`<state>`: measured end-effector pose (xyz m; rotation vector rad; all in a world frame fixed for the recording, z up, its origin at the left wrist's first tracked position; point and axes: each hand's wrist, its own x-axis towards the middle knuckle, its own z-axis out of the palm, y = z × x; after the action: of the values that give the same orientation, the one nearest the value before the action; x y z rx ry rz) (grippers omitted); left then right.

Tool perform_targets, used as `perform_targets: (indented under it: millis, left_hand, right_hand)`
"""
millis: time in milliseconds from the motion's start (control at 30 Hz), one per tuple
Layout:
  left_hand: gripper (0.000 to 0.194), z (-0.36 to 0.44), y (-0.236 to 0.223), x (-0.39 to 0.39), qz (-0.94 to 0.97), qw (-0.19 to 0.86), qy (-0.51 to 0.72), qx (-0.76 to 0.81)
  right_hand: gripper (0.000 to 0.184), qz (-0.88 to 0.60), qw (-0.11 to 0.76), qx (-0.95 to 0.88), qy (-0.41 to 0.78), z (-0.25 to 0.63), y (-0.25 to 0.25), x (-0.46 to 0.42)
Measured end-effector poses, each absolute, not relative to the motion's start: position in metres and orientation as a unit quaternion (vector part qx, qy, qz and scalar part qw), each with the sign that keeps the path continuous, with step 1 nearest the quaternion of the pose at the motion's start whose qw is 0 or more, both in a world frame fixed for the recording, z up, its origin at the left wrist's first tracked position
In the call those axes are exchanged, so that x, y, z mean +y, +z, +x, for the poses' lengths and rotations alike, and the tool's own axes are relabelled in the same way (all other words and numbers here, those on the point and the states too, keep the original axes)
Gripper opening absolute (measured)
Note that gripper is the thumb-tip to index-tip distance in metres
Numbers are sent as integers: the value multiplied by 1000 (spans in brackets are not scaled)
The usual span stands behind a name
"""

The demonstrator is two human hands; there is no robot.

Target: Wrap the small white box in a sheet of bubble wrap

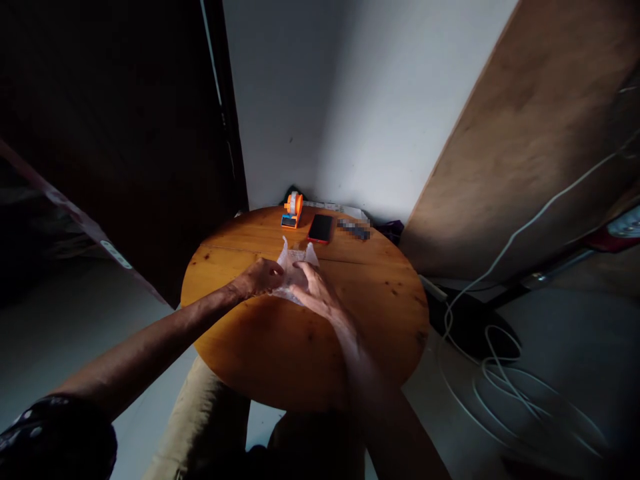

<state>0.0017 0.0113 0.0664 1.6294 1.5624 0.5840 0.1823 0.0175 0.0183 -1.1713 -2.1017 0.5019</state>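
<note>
A crumpled sheet of whitish, see-through plastic wrap, perhaps bubble wrap, lies on the round wooden table, its far corners sticking up. At its left edge my left hand is closed, fingers curled and seemingly pinching the plastic. My right hand rests over the right side of the wrap, thumb and fingers apart. Whether anything lies inside the wrap I cannot make out. Beyond it stands an orange tape dispenser with a roll of tape on it.
A phone with a red edge lies behind the wrap, beside a blurred-out dark item. Papers and a dark purple thing sit against the wall. A white cable coils on the floor at right.
</note>
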Motion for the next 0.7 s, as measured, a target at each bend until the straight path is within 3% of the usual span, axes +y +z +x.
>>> perform_targets:
  millis: [133,233,367,533,700]
  left_hand:
    - [15,-3,55,13,762,199,229,572]
    - [12,-9,41,15,837,76,265,473]
    - [16,-13,23,20,853,82,311,410]
    - [18,-10,21,17,843,114,295,435]
    - [16,-3,32,6,833,113,235,489]
  right_hand:
    - [29,-500,342,-768,208,189,25,21]
    - [19,-582,338,-725,148,190,27,22]
    - [32,-680,288,-670,76,194,32,21]
    - [62,-729,206,-633,162,200,37,22]
    - [63,-715,214,-633,207,194,33,24]
